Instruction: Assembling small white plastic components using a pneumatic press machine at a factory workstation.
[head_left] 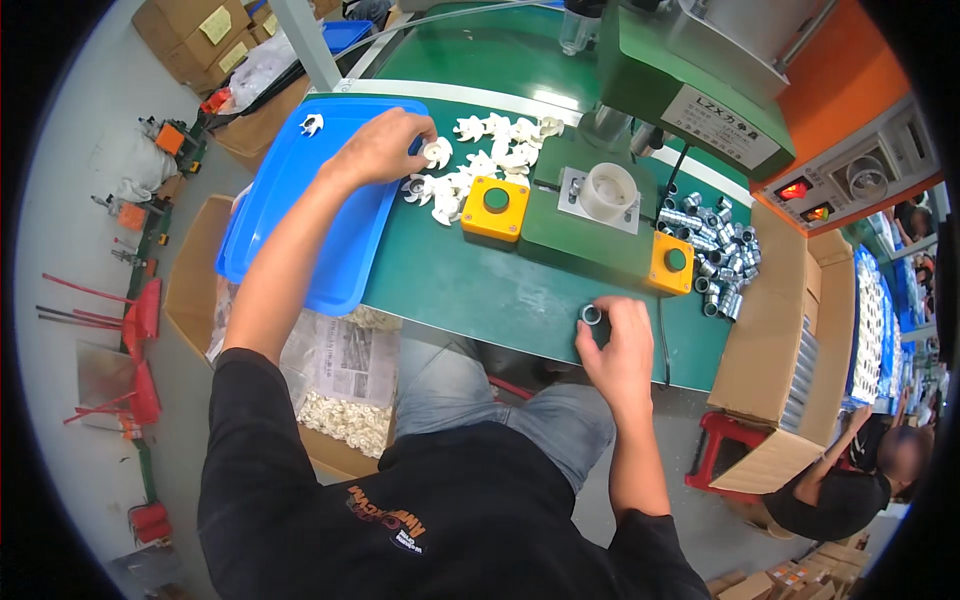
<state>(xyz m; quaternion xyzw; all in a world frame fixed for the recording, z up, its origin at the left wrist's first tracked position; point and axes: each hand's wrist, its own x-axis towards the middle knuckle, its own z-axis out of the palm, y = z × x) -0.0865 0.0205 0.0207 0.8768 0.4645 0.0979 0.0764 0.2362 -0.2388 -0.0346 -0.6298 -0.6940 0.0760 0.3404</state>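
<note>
My left hand (385, 147) reaches over the right edge of the blue tray (372, 245). Its thumb and fingers close on a white plastic impeller (437, 152) at the left of a loose pile of white impellers (487, 162). My right hand (622, 352) is low over the green table's front edge. Between its thumb and forefinger is a short metal sleeve (590, 314), its round opening facing up. Ahead stands a green press with a round white fixture (609, 191) on its base. Inside the tray lies one impeller (312, 124).
Two yellow button boxes, left (496, 210) and right (671, 264), flank the press base. Many metal sleeves (712, 245) lie heaped at the right. A cardboard box (770, 345) stands beyond the table's right edge. Another person (835, 490) sits at far right.
</note>
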